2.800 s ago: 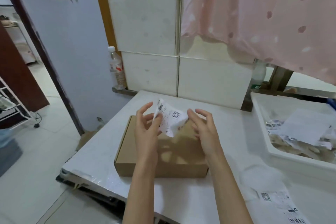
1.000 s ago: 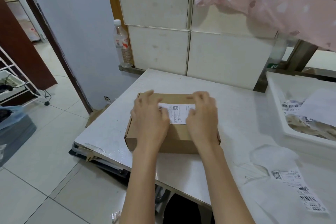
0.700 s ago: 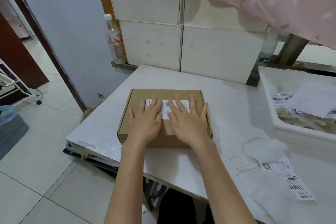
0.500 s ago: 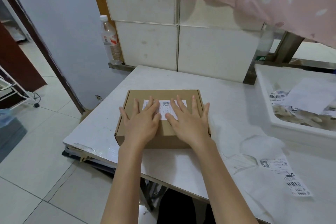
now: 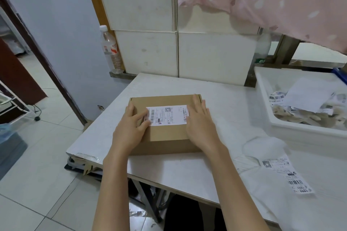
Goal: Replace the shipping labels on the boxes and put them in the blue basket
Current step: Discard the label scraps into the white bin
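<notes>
Flat on the box, the left hand and right hand have slid apart from the label's middle to its ends, fingers straight, gripping nothing. The fresh label now lies smooth between them, apparently stuck. Spare labels sit right on the counter; no blue basket clearly shows.

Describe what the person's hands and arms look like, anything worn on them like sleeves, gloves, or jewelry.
Both the left hand and the right hand are bare, with no gloves. No rings, watch, or bracelets show. Both forearms are uncovered down to the frame's bottom edge, with no sleeve in view.
</notes>
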Tool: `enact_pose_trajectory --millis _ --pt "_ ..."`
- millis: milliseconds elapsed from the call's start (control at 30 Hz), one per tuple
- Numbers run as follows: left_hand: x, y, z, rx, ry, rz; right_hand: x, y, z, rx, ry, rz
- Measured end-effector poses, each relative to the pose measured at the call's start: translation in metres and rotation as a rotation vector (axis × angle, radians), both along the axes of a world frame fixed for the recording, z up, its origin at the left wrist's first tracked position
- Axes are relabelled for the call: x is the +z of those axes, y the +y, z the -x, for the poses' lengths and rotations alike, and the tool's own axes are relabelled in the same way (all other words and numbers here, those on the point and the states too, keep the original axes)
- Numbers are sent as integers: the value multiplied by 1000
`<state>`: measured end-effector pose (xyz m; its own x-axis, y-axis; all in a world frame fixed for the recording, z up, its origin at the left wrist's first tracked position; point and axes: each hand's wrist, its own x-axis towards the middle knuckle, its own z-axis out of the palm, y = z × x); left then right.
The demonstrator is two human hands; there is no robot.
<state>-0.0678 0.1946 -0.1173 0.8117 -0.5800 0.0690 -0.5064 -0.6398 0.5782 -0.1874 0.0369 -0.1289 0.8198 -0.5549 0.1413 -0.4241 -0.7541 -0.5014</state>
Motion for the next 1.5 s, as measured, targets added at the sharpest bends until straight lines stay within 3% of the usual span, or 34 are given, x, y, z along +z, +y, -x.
enact_pose_trajectory --millis 100,167,300,500,667,833,933,1000,1067,1233,1333,1500 --pt "2 9 -1 127 72 130 4 5 5 -136 -146 -133" --pt "0 12 3 242 130 194 6 8 10 -259 -125 -160" --pt "-8 10 8 378 267 46 5 10 17 -368 -22 -276" --pt "3 10 6 382 244 118 20 11 19 -347 -167 -388" --pt "46 -3 17 372 203 155 56 -1 30 -366 -289 -327" --pt "58 -47 -4 336 311 307 92 -40 50 -420 -350 -231" --pt "38 -77 -60 208 427 250 113 -71 68 -463 -412 -183" --pt "60 -110 -54 85 406 203 133 -95 85 -505 -419 -170" --pt "114 -147 -4 -7 359 143 157 -118 108 -550 -418 -222" --pt "201 -223 69 -276 499 -55 220 -168 187 -733 -403 -464" --pt "216 -266 104 -433 588 -109 241 -180 243 -875 -380 -569" --pt "194 -333 195 -622 733 -231 244 -193 334 -1169 -392 -624"
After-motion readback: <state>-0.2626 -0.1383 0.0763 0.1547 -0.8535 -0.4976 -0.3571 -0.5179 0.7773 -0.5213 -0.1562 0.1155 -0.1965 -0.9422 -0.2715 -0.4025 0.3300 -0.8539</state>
